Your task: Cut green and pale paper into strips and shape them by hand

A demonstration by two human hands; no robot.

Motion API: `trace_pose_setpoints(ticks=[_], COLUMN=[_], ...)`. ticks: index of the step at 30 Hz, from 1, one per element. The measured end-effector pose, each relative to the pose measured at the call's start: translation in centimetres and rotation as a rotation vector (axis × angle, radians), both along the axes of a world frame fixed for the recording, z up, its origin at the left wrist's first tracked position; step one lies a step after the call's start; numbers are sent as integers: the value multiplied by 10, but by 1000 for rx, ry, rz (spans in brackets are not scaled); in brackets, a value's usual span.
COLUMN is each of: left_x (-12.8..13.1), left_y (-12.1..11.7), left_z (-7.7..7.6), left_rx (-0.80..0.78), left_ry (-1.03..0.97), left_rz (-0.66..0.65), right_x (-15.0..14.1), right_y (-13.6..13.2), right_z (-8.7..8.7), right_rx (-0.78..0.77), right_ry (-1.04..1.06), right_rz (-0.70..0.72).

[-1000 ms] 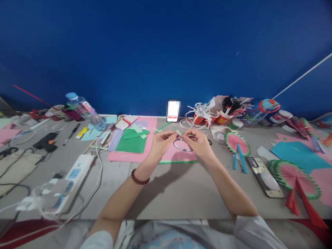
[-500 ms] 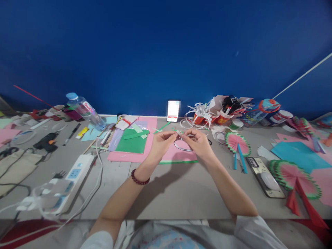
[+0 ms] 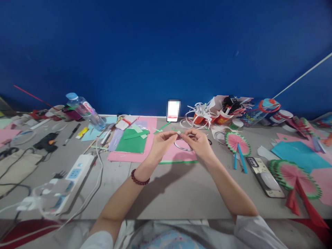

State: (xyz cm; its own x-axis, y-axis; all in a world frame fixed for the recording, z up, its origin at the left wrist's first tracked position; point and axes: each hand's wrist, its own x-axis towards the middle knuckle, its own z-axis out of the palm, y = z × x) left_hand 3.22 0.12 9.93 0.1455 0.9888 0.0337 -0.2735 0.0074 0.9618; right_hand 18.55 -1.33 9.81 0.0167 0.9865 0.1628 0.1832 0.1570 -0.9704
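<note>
My left hand (image 3: 164, 142) and my right hand (image 3: 197, 141) meet over the pink paper (image 3: 169, 154), fingertips almost touching. Both pinch a small whitish piece (image 3: 178, 132) held between them. It is too small to tell whether this is paper or tape. Under my right hand, a thin dark-and-white ring (image 3: 181, 149) lies on the pink paper, partly hidden by the fingers. A green strip edges the paper's near side. To the left of my hands is a clear packet of green paper (image 3: 132, 145) with pale green strips on top.
A lit phone (image 3: 173, 111) leans against the blue wall. Cups with white strips (image 3: 201, 111) and tools stand at the back right. Watermelon-patterned paper fans (image 3: 238, 143), another phone and a mouse (image 3: 269, 180) lie to the right. A power strip (image 3: 75, 180), glue gun (image 3: 46, 142) and bottle (image 3: 85, 109) are left.
Between my fingertips the whitish piece has turned slightly and shows less of its length. Both hands stay in nearly the same place.
</note>
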Motion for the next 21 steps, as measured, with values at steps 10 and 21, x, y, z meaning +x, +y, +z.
trace_pose_setpoints(ticks=[10,21], left_x=[2,0], left_y=[-1,0], left_z=[5,2], left_rx=[51,52], left_ry=[39,63], left_rz=[93,125], right_x=[-1,0], right_y=[-2,-1], right_z=[0,-1], right_rx=[6,-20], right_ry=[-60,-79], right_rz=[-1,-4])
